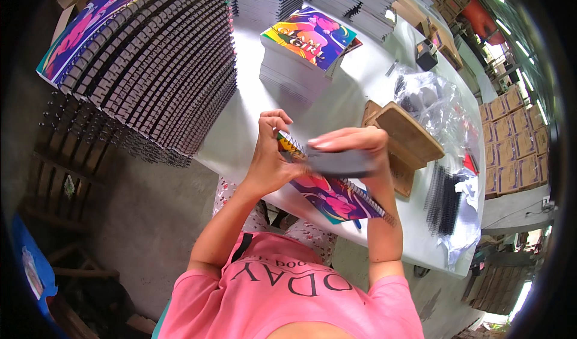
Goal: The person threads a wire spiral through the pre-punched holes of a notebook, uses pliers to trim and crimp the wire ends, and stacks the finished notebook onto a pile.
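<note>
A spiral-bound book [329, 199] with a colourful illustrated cover is tilted over the table's front edge. Its dark wire coil [368, 199] runs along the side toward my right arm. My left hand [270, 155] grips the book's far end, thumb on the cover and fingers curled at the edge. In my right hand [354, 145] is a dark grey block-shaped tool [339, 163], held across the coil near my left thumb. Motion blurs the tool and these fingers, so its exact kind and whether it touches the wire cannot be told.
A tall stack of coil-bound books [150, 68] rises at the left. More books [309, 38] are piled farther back on the white table [240, 119]. Right of my hands stand a wooden stand [409, 134], clear plastic wrapping [430, 95] and a bundle of black wire coils [443, 201].
</note>
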The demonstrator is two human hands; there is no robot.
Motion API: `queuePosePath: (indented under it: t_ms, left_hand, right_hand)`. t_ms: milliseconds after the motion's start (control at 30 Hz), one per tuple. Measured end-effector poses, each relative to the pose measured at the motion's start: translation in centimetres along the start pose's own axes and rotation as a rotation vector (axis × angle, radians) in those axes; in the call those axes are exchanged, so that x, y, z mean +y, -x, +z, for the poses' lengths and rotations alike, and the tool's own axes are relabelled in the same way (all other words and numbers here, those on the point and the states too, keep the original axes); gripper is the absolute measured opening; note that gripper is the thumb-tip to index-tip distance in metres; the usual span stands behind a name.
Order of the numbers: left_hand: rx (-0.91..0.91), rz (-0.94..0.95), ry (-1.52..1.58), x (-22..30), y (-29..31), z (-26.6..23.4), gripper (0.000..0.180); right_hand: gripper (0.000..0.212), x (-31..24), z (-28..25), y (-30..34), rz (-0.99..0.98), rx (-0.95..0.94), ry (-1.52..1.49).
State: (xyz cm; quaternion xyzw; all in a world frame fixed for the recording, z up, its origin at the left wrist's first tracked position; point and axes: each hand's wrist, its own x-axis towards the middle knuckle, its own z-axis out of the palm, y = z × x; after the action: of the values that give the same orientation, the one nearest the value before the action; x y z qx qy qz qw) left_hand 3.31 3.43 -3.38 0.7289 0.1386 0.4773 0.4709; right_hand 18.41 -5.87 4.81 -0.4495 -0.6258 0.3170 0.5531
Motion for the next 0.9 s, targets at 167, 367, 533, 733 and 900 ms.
queuePosePath:
  t_ms: [167, 367, 533, 733, 900]
  left_hand:
    - [0.022, -0.222, 0.276, 1.2, 0.2, 0.4, 0.081]
    - [0.103, -0.374, 0.243, 1.7, 0.3, -1.2, 0.024]
    - [0.382, -0.139, 0.156, 5.2, -0.7, -2.6, 0.012]
    - [0.291, 0.149, -0.256, 5.0, 0.5, -1.2, 0.034]
    - [0.262, 0.097, -0.379, 3.8, 1.4, -1.1, 0.03]
  right_hand:
    - [0.041, 1.7, -1.8, 2.1, 0.158, 0.039, 0.724]
    - [0.046, 1.0, -6.3, 13.6, 0.568, 0.579, 1.428]
    - [0.065, 2.0, -5.6, 18.3, 0.778, 0.49, 1.595]
    - [0.049, 0.6, 1.7, 15.7, 0.629, 0.346, 1.275]
    - [0.051, 3.7, 4.2, 18.5, 0.711, 0.4, 1.374]
